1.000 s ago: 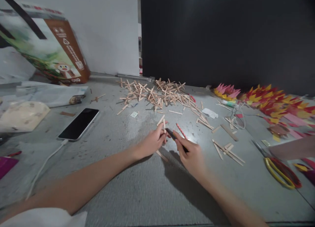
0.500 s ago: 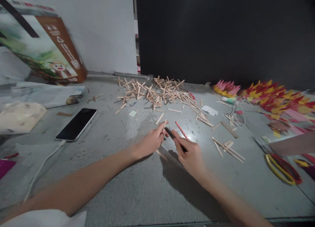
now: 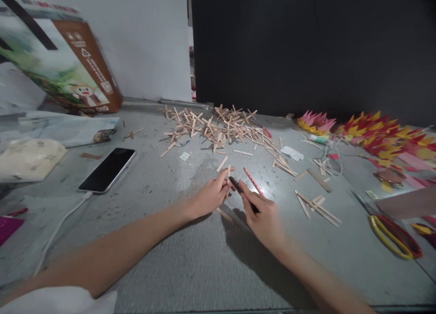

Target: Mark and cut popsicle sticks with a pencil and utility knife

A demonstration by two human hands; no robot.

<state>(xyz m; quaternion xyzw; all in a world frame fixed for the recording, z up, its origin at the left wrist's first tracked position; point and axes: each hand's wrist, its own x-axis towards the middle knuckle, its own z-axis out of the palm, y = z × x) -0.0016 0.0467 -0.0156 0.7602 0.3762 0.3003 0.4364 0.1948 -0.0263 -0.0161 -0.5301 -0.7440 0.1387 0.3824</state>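
My left hand (image 3: 213,197) is closed, pinching a small wooden craft stick (image 3: 229,171) that points up from the fingertips. Closed around a slim black tool (image 3: 236,185), my right hand (image 3: 264,214) holds its tip against or very near that stick; contact is hard to make out. The tool's lower part is hidden in the palm. A red patterned rod (image 3: 252,180) lies just beyond the right hand. Under the left hand another craft stick (image 3: 225,215) rests on the table, and one more loose stick (image 3: 222,164) lies just past the fingers.
A large pile of crossed craft sticks (image 3: 211,128) spreads at the back. To the right lie loose sticks (image 3: 316,207), scissors (image 3: 391,237) and red-yellow paper petals (image 3: 374,132). At left are a charging phone (image 3: 107,170), a soft pack (image 3: 30,159) and a printed box (image 3: 78,69).
The view has shifted slightly. The craft stick in my left hand stands a little more upright; both hands keep nearly the same place and grip.
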